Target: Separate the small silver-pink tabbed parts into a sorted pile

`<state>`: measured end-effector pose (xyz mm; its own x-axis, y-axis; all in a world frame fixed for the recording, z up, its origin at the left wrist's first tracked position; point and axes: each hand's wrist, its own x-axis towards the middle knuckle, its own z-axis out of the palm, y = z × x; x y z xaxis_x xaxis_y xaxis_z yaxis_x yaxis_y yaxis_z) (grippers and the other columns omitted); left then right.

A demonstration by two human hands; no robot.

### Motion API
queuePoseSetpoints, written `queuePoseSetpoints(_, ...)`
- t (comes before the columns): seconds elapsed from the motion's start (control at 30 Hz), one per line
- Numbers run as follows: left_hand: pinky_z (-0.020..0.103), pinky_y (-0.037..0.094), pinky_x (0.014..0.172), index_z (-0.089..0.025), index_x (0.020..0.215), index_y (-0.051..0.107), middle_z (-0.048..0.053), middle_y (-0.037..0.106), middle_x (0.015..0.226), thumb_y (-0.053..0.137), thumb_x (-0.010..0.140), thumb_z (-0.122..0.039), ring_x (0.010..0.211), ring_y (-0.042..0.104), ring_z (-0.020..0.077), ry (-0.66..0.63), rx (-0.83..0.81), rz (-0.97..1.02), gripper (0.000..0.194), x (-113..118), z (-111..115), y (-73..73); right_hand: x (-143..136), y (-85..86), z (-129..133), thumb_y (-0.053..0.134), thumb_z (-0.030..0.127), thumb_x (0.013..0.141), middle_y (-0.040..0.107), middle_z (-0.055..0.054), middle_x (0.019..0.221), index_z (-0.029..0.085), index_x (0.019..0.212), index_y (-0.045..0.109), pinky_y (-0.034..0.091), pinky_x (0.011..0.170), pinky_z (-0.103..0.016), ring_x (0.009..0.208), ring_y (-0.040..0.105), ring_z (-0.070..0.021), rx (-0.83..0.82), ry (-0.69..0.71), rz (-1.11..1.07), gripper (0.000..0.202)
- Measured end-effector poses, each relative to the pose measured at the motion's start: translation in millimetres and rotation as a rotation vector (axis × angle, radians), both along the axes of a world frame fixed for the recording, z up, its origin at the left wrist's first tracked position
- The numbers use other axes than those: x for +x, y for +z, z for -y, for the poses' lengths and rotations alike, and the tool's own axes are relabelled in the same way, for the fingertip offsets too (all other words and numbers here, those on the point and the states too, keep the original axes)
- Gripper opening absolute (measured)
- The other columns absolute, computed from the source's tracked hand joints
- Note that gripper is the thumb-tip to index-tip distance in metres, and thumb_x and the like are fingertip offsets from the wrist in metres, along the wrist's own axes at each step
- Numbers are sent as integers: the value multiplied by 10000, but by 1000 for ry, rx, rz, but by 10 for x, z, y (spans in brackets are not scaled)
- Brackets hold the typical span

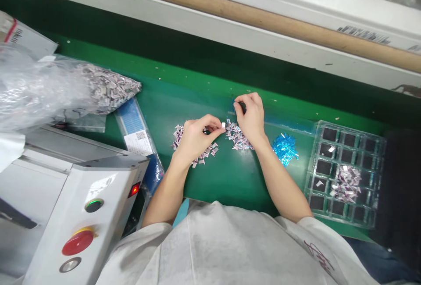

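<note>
My left hand (200, 138) pinches a small silvery piece (223, 125) between thumb and fingertips, above a pile of small pinkish metal pieces (204, 155). Beyond a second pile of similar pieces (238, 138), my right hand (251, 116) is closed, thumb and forefinger pressed together; whatever is between them is too small to name. A heap of small bright blue strips (285, 148) lies on the green mat, right of my right forearm. Further right, a clear compartment tray (312, 166) bears a mound of pinkish pieces and a few single ones.
A plastic bag of metal pieces (108, 85) lies at the left, beside a blue labelled packet (138, 140). At the lower left stands a grey machine (112, 188) with a red button (78, 242). A pale ledge (197, 22) runs along the back.
</note>
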<state>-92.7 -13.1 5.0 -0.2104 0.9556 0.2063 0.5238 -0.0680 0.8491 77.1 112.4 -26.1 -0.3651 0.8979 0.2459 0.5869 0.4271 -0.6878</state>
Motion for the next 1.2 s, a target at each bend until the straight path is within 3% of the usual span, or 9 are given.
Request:
queuePoseSetpoints(0.23,298,649,788,-247,1023,769,-13,857,890,903,880,-266,747,811,173,57,-4,-19,196,13,-10,-9,13,146,65,562,202,1012,684,-91,1057,260,937,670,543,953,-470,1027,630,-277,-18,47,-98,144)
queuePoseSetpoints(0.5,273,631,794,-248,1095,751,-24,862,898,889,881,-193,769,824,162,98,-8,7,261,6,-25,-18,91,433,224,662,243,1001,737,-20,913,253,915,755,506,722,-360,814,652,-191,-237,347,-292,126)
queuePoseSetpoints(0.9,243,621,795,-249,1093,752,-47,858,891,900,864,-154,775,826,146,93,-18,12,289,14,-20,-2,67,374,232,681,188,1011,761,-23,941,241,932,794,515,727,-326,811,663,-172,-230,406,-254,148)
queuePoseSetpoints(1.2,286,635,831,-254,1082,746,-27,863,927,882,888,-210,890,855,197,102,-67,4,241,17,-11,1,80,329,231,671,232,1029,797,-45,1017,248,1048,838,535,738,-341,807,677,-179,-239,392,-228,169)
